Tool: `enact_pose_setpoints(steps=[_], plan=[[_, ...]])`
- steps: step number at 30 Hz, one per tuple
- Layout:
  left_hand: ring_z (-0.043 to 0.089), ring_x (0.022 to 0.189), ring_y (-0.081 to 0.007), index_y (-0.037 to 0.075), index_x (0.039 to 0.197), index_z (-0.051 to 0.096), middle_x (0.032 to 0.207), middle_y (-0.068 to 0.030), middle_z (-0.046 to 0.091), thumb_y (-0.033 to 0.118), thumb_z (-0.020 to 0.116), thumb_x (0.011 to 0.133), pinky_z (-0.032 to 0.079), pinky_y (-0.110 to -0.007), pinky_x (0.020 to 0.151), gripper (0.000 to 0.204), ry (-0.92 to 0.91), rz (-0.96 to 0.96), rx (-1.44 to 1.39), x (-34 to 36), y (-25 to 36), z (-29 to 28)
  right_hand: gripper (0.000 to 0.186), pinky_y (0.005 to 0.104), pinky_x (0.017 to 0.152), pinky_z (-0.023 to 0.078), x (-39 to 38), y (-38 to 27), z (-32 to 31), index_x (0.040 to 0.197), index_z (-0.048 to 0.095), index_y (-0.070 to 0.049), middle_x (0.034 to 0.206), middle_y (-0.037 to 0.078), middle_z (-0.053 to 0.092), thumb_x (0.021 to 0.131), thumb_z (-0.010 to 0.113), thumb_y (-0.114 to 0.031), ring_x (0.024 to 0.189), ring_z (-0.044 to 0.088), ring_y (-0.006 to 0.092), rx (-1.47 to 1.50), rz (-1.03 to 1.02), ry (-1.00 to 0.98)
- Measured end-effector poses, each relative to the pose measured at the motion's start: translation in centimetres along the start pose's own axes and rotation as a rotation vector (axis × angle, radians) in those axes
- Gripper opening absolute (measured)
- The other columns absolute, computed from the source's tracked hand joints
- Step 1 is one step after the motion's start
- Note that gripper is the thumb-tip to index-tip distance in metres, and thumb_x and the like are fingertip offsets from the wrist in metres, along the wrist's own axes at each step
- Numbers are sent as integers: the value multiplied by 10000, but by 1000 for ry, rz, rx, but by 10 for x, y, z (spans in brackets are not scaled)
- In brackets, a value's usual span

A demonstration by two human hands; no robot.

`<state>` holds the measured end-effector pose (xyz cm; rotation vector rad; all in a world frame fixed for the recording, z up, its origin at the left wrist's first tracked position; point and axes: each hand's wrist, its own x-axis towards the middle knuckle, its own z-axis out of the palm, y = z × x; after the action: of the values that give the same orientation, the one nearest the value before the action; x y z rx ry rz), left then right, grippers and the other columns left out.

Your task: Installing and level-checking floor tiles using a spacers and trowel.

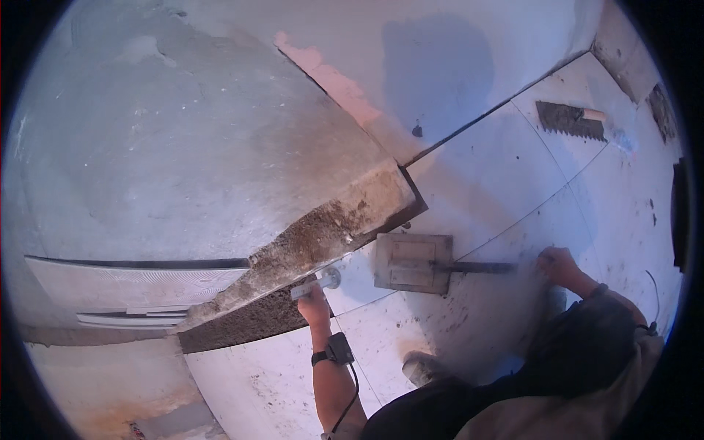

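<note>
My left hand (315, 308) is closed around a pale tool with a short light bar and a round disc (331, 277), beside the rough broken edge of the raised slab. Its exact kind is unclear. At the right, my right hand (561, 269) is closed at the end of a dark-shafted tool with a flat square head (413, 249), which looks like a dustpan or flat shovel. The shaft's last stretch by my fingers is pale and blurred. The square head rests on or just above the pale floor tiles, below the slab's corner.
A notched trowel (568, 121) with a light handle lies on the tiles (491, 169) at the upper right. Ribbed tile pieces (139, 282) lean at the left. Dark mortar (257, 321) fills a strip along the slab (183, 147). My shoe (419, 369) stands below.
</note>
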<state>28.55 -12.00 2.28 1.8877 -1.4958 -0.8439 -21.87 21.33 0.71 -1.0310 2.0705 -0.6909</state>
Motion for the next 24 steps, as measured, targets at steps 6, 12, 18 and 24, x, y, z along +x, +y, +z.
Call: enact_pose_setpoints(steps=[6, 12, 18, 24], plan=[[605, 793, -139, -61, 1170, 555, 973, -88, 647, 56, 639, 815, 498, -284, 614, 384, -92, 330, 217, 0, -83, -22, 97, 330, 591, 514, 8, 15, 3, 818, 666, -27, 713, 126, 659, 825, 613, -107, 615, 647, 220, -13, -209, 42], [612, 724, -129, -37, 1181, 575, 940, -111, 669, 92, 693, 766, 507, -277, 586, 451, -210, -309, 1, -47, -60, -29, 133, 371, 620, 504, -3, 23, -12, 805, 642, 14, 716, 186, 630, 810, 603, -112, 660, 638, 329, 38, 181, -17], [597, 674, -113, -44, 1182, 575, 921, -105, 678, 127, 707, 783, 491, -255, 556, 453, -261, -282, 116, -44, -87, -50, 186, 369, 583, 492, -16, 35, -27, 792, 626, 38, 696, 157, 624, 846, 586, -136, 578, 613, 261, -1, 41, -3], [656, 858, -181, -29, 1257, 507, 1013, -119, 652, 166, 619, 875, 538, -294, 668, 443, -483, -401, 175, -48, -56, -83, 192, 278, 496, 480, -63, 18, -84, 851, 606, 13, 690, 89, 601, 904, 535, -157, 548, 575, 139, -16, 320, -5]])
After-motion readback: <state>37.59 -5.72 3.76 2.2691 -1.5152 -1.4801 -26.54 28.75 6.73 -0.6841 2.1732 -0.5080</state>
